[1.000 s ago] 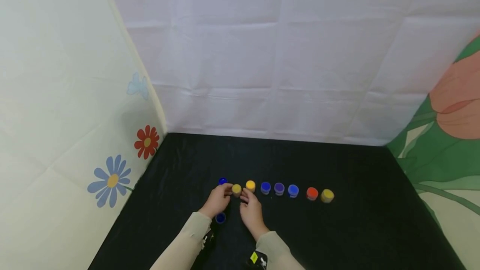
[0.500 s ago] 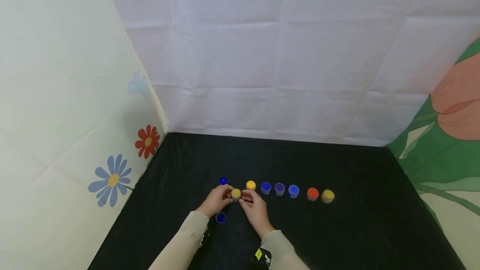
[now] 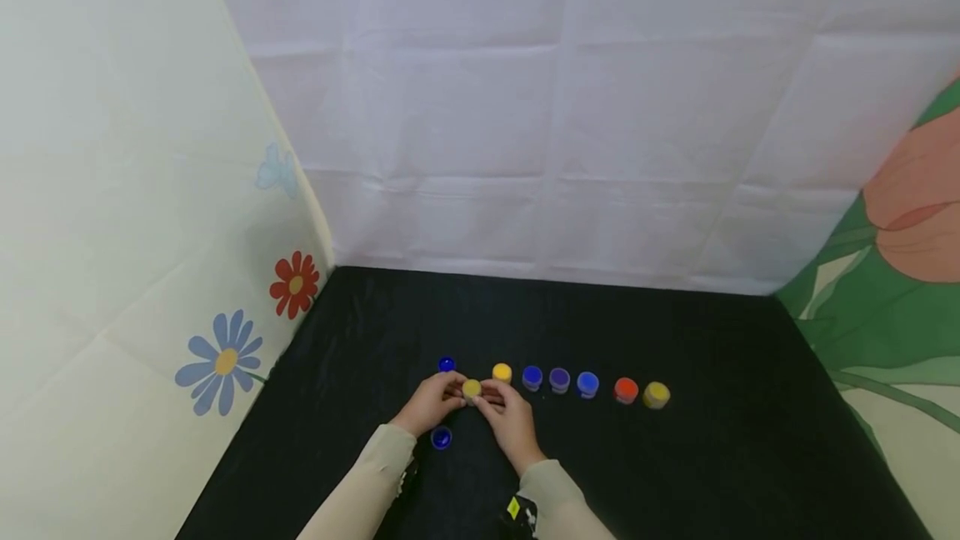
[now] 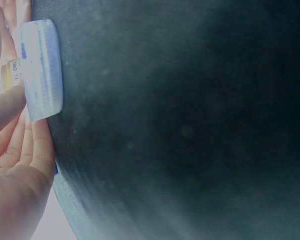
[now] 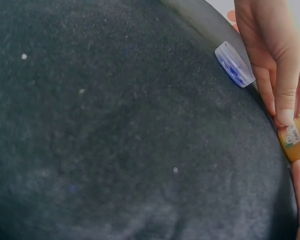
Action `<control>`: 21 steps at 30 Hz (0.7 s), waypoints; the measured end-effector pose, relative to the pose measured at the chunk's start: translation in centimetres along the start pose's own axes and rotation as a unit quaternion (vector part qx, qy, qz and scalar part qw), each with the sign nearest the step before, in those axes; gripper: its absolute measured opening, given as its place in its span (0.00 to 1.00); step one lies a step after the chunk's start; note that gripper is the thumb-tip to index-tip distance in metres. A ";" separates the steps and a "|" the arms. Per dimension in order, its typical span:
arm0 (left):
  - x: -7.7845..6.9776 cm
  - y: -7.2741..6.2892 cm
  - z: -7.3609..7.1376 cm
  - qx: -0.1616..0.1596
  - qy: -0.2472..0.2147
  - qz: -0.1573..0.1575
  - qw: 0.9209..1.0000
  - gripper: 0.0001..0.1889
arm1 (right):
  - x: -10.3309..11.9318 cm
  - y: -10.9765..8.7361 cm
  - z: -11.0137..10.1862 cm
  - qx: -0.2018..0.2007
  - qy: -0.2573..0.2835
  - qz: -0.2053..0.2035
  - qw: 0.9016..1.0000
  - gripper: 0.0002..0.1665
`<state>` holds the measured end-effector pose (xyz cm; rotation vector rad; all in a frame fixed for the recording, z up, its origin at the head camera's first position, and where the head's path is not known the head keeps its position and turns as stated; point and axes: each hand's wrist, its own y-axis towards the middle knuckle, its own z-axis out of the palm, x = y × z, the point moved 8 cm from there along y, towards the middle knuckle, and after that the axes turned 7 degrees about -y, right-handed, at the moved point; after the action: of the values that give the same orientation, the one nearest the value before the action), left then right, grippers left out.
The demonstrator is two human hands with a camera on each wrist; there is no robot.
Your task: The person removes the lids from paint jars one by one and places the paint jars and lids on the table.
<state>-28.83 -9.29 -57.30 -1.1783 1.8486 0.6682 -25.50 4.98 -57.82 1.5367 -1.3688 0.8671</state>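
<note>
Between both hands is a small paint jar [image 3: 472, 390] with a yellow top; in the right wrist view its amber wall and printed label show. My left hand [image 3: 430, 403] pinches it from the left, thumb against its side. From the right, my right hand [image 3: 512, 422] grips the same jar with thumb and fingertips. A translucent ridged lid [image 3: 441, 437] smeared with blue paint lies on the black cloth, nearer me than the left hand. Behind that hand, a blue round container [image 3: 447, 364] is partly hidden. Whether the held jar has a lid on, I cannot tell.
Rightward from the hands runs a row of paint jars: yellow-orange [image 3: 502, 372], blue [image 3: 532, 377], purple [image 3: 558, 380], lighter blue [image 3: 587, 384], red [image 3: 626, 390] and dull yellow [image 3: 656, 394]. The black tablecloth [image 3: 720, 457] meets a white backdrop [image 3: 480, 215]; flowered sheets hang at both sides.
The held jar has come slightly toward me. My right hand has moved in from beside it, and its fingers now grip it opposite the left hand. The row of jars stays put.
</note>
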 end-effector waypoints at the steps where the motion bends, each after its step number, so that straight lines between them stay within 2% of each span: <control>1: 0.0 0.0 0.0 0.001 -0.005 0.001 1.000 0.11 | 0.0 0.0 0.0 0.000 -0.002 -0.001 1.000 0.14; 7: 0.1 0.1 0.0 0.000 -0.009 0.007 1.000 0.11 | 0.3 -0.1 0.0 0.002 -0.016 -0.023 1.000 0.13; 12: 0.0 0.1 -0.1 0.005 -0.010 0.000 1.000 0.11 | 0.3 -0.2 0.0 0.004 -0.038 -0.036 0.999 0.14; 16: 0.0 -0.1 -0.1 0.005 -0.006 -0.005 1.000 0.12 | 0.0 -0.3 0.2 0.010 -0.040 -0.025 0.999 0.17; 21: -0.2 -0.1 -0.1 0.005 0.001 0.008 1.000 0.12 | -0.2 -0.2 0.4 0.006 -0.035 -0.007 0.999 0.17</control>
<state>-28.70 -9.32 -57.03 -1.1603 1.8625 0.6659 -25.34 4.73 -58.22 1.5962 -1.4036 0.8215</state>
